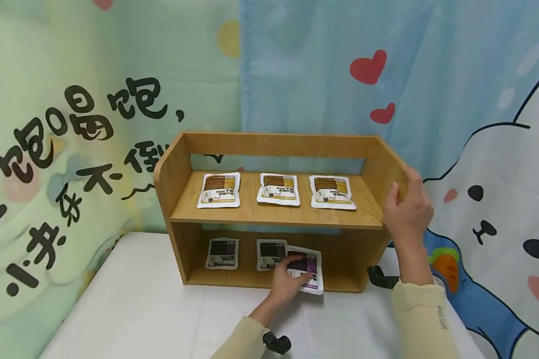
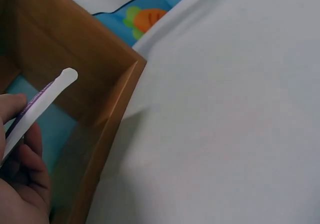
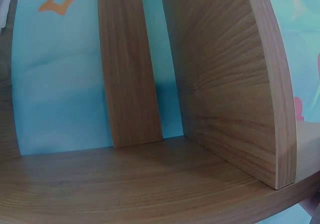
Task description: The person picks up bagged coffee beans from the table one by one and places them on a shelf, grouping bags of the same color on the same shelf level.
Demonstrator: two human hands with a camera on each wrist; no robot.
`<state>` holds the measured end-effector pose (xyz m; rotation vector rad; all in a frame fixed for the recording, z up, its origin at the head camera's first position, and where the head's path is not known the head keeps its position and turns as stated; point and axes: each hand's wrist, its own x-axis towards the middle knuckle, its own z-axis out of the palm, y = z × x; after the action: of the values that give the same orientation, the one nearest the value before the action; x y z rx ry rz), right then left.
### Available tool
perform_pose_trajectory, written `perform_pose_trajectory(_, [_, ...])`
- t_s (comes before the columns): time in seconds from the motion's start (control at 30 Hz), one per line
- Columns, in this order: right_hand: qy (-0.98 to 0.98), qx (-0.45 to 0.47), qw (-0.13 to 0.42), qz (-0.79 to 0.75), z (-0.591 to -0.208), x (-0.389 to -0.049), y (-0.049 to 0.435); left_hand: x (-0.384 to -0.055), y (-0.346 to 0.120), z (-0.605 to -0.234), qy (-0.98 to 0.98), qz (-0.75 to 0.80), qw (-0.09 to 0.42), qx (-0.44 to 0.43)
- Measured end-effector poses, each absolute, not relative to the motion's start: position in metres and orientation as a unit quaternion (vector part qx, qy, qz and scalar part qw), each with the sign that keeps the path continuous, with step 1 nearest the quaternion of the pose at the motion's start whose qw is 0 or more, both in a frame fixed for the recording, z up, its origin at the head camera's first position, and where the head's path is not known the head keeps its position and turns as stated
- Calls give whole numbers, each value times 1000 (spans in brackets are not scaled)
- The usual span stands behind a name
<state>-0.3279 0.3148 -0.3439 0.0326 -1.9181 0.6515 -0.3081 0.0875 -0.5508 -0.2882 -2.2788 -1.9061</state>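
Note:
My left hand pinches a white-edged pouch with a purple and dark label, thumb on one face and fingers behind it. It holds the pouch tilted at the front of the lower tier of a wooden shelf, overlapping a dark-labelled pouch. In the left wrist view the purple pouch appears edge-on beside the shelf's wooden board. With my right hand I grip the right side panel of the shelf near its front edge.
Three brown-and-yellow pouches lie in a row on the upper tier. Another dark-labelled pouch lies at the lower left. The shelf stands on a white-covered table, with printed curtains behind.

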Motion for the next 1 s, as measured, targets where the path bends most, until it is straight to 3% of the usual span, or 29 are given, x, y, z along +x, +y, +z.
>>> perform_pose_trajectory(0.27, [-805,11,525,276,-338,-324,315,-327,111,-538,-765,-629,64,-119])
perform_pose_trajectory(0.5, [-813,9,511,278,-340,-322,315,-341,121,-549,-776,-619,4,-119])
perform_pose_trajectory(1.0, [-806,20,521,279,-340,-323,315,-368,131,-550,-789,-602,-72,-100])
